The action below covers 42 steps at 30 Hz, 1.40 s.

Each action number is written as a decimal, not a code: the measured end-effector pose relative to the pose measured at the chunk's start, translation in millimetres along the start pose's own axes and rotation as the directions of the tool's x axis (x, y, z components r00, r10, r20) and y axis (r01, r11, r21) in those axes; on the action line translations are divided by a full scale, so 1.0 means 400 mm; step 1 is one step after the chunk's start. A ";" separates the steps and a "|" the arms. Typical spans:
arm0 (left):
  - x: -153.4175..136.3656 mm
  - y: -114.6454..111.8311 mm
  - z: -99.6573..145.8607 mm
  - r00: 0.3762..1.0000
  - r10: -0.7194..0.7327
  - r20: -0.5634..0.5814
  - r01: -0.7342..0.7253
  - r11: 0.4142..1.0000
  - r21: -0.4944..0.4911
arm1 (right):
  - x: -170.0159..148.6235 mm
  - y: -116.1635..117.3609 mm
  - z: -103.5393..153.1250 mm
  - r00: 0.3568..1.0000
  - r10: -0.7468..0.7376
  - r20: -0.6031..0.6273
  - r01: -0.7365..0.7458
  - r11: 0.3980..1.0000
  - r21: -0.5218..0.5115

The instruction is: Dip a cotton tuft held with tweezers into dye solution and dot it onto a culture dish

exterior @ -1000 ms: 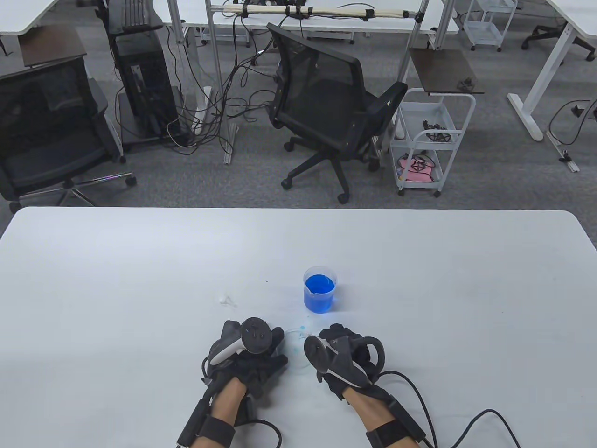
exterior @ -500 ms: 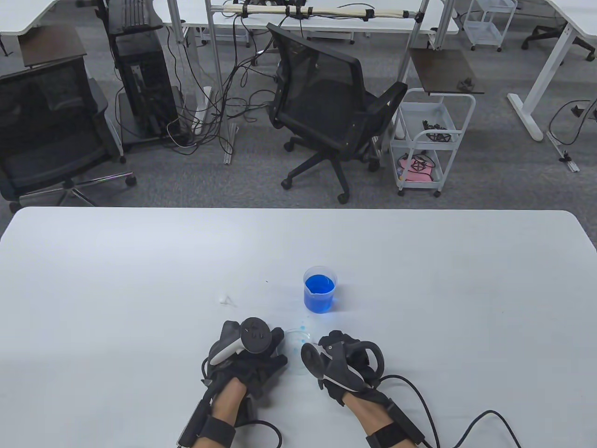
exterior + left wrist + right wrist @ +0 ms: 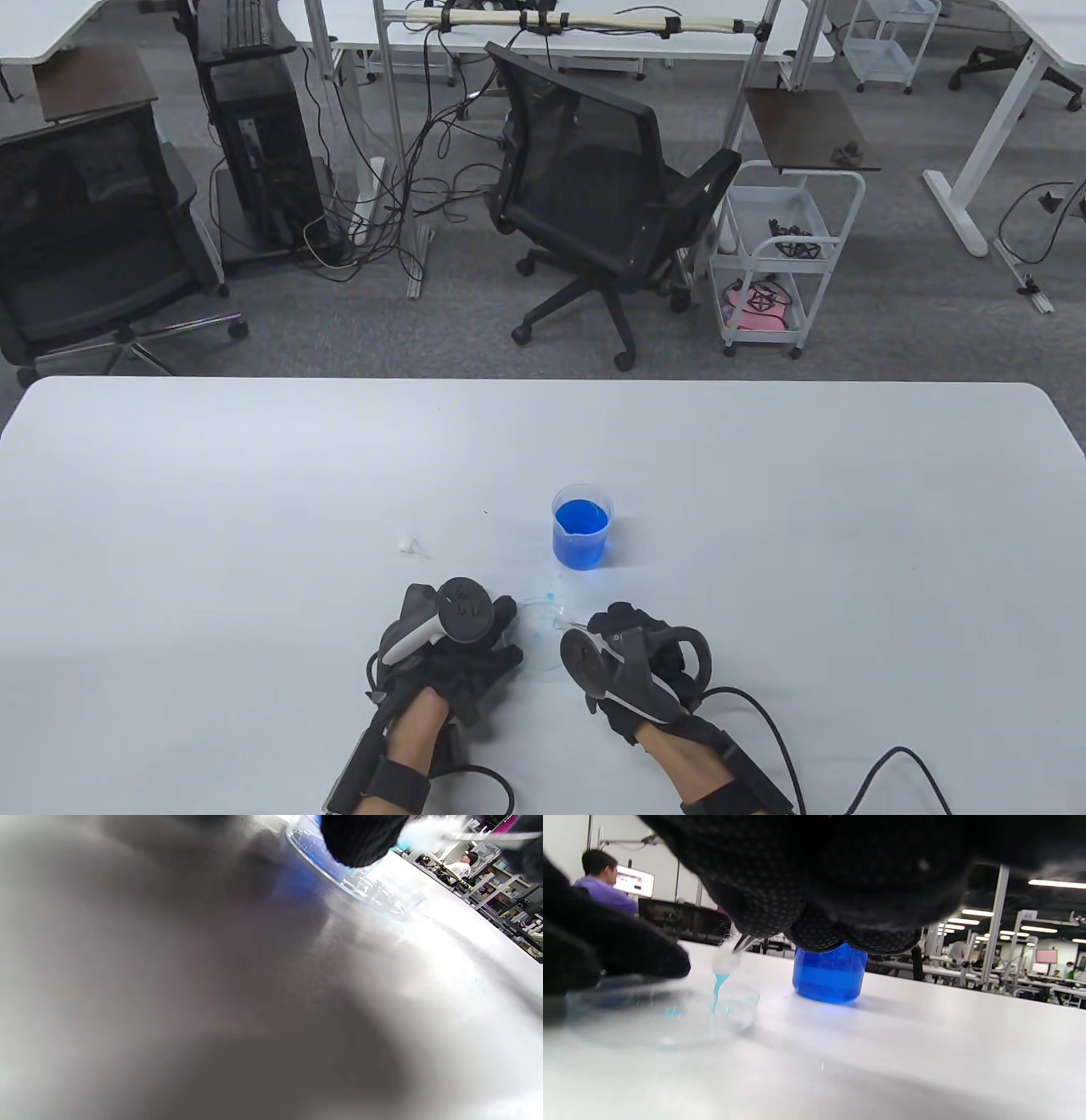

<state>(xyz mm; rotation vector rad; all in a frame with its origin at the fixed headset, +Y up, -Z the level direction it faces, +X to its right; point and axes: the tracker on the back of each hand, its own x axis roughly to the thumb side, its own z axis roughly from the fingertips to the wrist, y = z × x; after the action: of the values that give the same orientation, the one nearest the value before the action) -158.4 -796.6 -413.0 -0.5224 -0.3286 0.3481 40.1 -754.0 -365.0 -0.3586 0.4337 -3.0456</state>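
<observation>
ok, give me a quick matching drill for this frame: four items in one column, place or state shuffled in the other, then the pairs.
Items:
1. beaker
2. cotton tuft
3. dish
4. left hand

Place or state:
A. rests at the dish's left edge
B. clear, low, with faint blue spots inside
C. holds blue liquid, stands beyond the dish
D. held in tweezers by the right hand, blue tip trailing down over the dish

Pairs: 1-C, 2-D, 3-B, 4-A
</observation>
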 end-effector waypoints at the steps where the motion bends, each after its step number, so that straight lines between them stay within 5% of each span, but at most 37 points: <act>1: 0.000 0.000 0.000 1.000 0.000 0.000 0.000 1.000 0.000 | 0.007 0.012 -0.001 1.000 0.012 0.006 -0.012 1.000 0.018; 9: -0.001 0.001 0.000 1.000 0.000 0.002 0.000 1.000 -0.001 | 0.013 0.016 -0.002 1.000 0.023 0.005 -0.023 1.000 0.021; 17: -0.001 0.001 -0.001 1.000 0.004 0.002 -0.004 1.000 -0.003 | -0.016 -0.064 0.022 0.997 -0.071 -0.019 0.069 0.994 -0.082; 29: 0.000 0.001 0.000 1.000 0.009 0.002 -0.009 1.000 -0.007 | 0.028 0.011 0.019 0.999 -0.002 0.032 0.000 0.999 0.043; 42: 0.000 0.002 -0.002 1.000 0.012 -0.001 -0.012 1.000 -0.007 | 0.021 -0.041 0.012 0.997 -0.076 0.002 0.076 0.995 -0.068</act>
<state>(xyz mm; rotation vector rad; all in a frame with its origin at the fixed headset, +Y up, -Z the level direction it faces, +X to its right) -158.2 -796.3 -413.9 -0.5312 -0.3254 0.3586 33.0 -740.0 -354.1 -0.3859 0.5367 -3.1102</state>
